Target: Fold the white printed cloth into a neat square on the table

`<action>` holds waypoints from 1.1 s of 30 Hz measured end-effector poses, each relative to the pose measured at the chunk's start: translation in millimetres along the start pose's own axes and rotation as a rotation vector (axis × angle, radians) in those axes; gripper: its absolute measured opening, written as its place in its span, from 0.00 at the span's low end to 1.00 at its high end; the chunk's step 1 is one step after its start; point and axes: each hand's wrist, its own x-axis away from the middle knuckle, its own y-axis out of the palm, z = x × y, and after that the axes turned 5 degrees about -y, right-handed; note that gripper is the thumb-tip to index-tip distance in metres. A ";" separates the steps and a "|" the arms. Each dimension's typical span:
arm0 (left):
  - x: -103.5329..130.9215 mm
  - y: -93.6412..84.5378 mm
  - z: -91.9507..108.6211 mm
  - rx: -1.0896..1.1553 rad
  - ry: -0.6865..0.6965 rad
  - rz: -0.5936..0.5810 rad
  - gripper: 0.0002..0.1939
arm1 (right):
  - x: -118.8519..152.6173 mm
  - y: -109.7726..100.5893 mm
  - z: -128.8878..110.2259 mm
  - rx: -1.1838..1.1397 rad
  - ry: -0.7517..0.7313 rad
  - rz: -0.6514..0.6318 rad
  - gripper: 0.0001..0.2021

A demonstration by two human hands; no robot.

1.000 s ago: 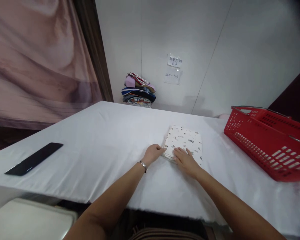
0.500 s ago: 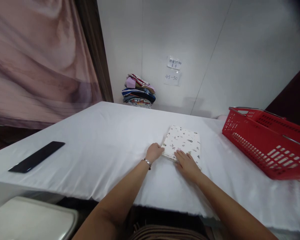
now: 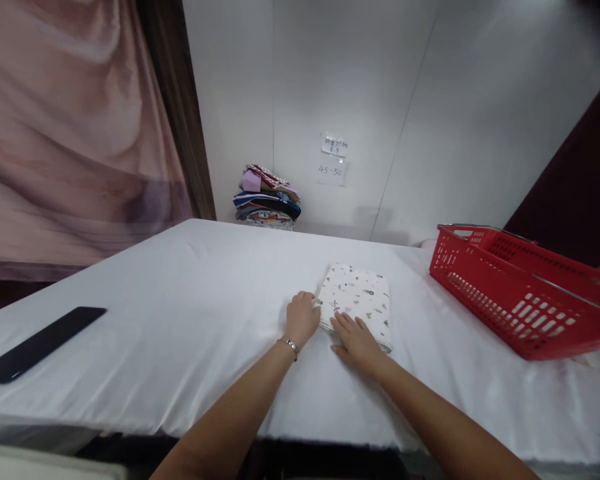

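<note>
We look down on a white table (image 3: 205,320), with a folded cloth (image 3: 355,293) lying flat right of centre, nearer the front edge than the far corner at left. The cloth is white with a scatter of small dark and muted motifs; along its near side we make out several stacked layers. The left hand (image 3: 303,319) is at the cloth's left edge, close to the near corner, its fingers curled inward; we cannot tell whether they pinch the fabric or only touch it. A bracelet (image 3: 290,348) circles that wrist. The right hand (image 3: 359,343) is spread, fingers extended and thumb apart; its fingertips rest on the cloth's near margin, and it grasps nothing.

At right we note a red basket (image 3: 500,293) with slotted sides and metal handles, standing on the table apart from the cloth. At left lies a black slab (image 3: 43,343), well apart from both hands. Beyond the far edge we find a pile of folded fabrics (image 3: 267,200) before a pale wall (image 3: 230,87), which bears two paper signs (image 3: 331,171), the lower reading "45-50". A pinkish curtain (image 3: 70,147) hangs at left.
</note>
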 end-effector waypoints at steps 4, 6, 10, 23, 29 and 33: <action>-0.7 8.4 15.1 -0.073 0.462 -0.019 0.16 | -2.3 0.0 -2.3 0.030 -0.009 0.035 0.32; -4.8 13.5 13.9 -0.134 0.510 -0.115 0.17 | 0.5 -2.6 -2.7 0.033 -0.015 0.045 0.32; -13.7 20.2 1.2 -0.208 0.423 -0.214 0.19 | 24.8 -1.0 7.0 0.034 0.054 0.095 0.29; -22.3 25.2 -6.8 -0.053 0.390 -0.299 0.21 | 81.6 5.2 76.2 -0.388 0.414 0.528 0.21; -33.6 25.0 -11.6 0.131 0.115 -0.154 0.22 | 19.8 -17.0 118.9 -0.779 0.833 0.417 0.33; -38.0 15.0 -6.7 0.045 -0.087 -0.212 0.21 | -0.9 -21.0 118.3 -0.727 0.761 0.412 0.35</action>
